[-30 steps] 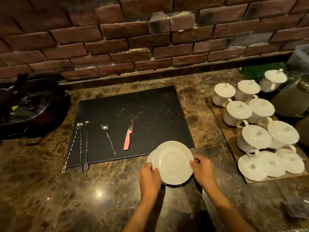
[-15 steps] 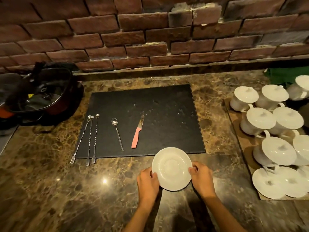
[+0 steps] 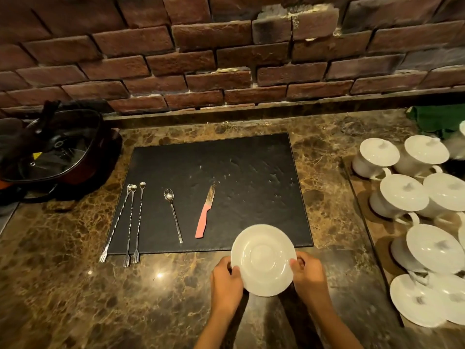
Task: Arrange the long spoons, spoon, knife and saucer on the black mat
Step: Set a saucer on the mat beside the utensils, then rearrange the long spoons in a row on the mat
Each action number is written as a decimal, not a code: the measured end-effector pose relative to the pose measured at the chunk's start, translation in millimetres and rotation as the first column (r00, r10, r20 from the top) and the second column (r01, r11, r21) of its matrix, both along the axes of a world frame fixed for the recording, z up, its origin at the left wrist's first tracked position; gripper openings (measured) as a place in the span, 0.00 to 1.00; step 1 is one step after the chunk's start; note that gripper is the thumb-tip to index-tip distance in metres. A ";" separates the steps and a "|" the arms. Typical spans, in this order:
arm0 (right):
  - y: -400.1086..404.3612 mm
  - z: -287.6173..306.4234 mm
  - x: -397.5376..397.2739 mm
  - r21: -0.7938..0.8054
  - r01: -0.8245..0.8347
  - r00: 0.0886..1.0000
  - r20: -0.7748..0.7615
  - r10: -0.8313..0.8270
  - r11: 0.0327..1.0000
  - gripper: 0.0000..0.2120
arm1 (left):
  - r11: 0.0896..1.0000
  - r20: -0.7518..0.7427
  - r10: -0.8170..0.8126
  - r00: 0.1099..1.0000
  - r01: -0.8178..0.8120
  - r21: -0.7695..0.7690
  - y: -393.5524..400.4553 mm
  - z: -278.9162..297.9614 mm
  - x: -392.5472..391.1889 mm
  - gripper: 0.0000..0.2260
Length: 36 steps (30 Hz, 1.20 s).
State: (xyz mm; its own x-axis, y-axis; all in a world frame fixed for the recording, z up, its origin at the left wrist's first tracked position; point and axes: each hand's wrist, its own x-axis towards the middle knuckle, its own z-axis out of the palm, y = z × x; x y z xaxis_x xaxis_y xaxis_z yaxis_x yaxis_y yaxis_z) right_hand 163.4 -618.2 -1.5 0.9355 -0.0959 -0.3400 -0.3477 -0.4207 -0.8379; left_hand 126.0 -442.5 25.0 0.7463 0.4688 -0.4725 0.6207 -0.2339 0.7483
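1. Saucer (image 3: 263, 260) sits a bit further forward than half a second ago; its far rim now overlaps the near edge of the black mat (image 3: 239, 172), while most of it hangs over the marble counter (image 3: 75, 298). Nothing else moved; the rest of the shift looks like head-camera drift.
2. Judgement: last item is in transit, the placing step is under way, and free mat on the right is the likely spot.
3. Both hands carry it: left hand (image 3: 226, 285) clasps the left rim, thumb on top, fingers curled under; right hand (image 3: 310, 279) mirrors that on the right rim. Neither is spread, both are closed around the edge. Cannot tell if it is lifted clear or sliding.
4. Long spoons (image 3: 130, 220), three of them, lie along the mat's left edge, fork ends poking off the near edge.
5. Knife (image 3: 205, 212), pink handle, lies on the mat just left of the saucer, apart.
6. Spoon (image 3: 173, 215) lies between the long spoons and the knife.
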 end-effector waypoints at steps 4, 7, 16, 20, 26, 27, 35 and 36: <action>-5.4 5.7 52.6 -0.017 0.025 0.999 0.028 -0.024 1.000 0.07 | 0.998 0.016 -0.064 0.998 0.064 0.007 1.3 5.2 53.7 0.08; -4.6 7.3 83.7 -0.025 0.066 0.998 0.018 -0.065 0.998 0.09 | 0.996 0.005 -0.093 0.996 0.093 0.005 -2.7 4.0 91.3 0.07; -4.5 -0.6 110.9 -0.150 0.101 0.994 -0.015 -0.105 0.983 0.08 | 0.993 -0.005 -0.117 0.993 0.117 -0.024 -5.6 -15.5 121.4 0.09; -2.2 2.6 105.0 -0.153 0.125 0.990 -0.042 -0.133 0.980 0.09 | 0.982 -0.031 -0.152 0.988 0.148 -0.114 -0.9 -18.9 121.1 0.11; 3.7 -4.5 68.5 0.113 0.461 0.875 -0.222 -0.430 0.880 0.11 | 0.934 0.036 0.069 0.997 -0.052 -0.353 53.6 -21.9 76.5 0.09; 8.8 -9.3 56.2 0.157 0.484 0.858 -0.279 -0.431 0.861 0.11 | 0.913 0.078 0.160 0.984 -0.118 -0.390 73.7 -22.8 61.1 0.10; 129.7 15.8 -11.4 0.470 0.003 0.736 -0.598 0.317 0.882 0.11 | 0.868 0.180 0.412 0.893 -0.445 0.222 294.4 -16.5 -45.7 0.10; 162.3 20.3 -12.6 0.401 0.070 0.767 -0.607 0.208 0.914 0.06 | 0.849 0.149 0.407 0.901 -0.433 0.303 322.3 -18.2 -51.4 0.13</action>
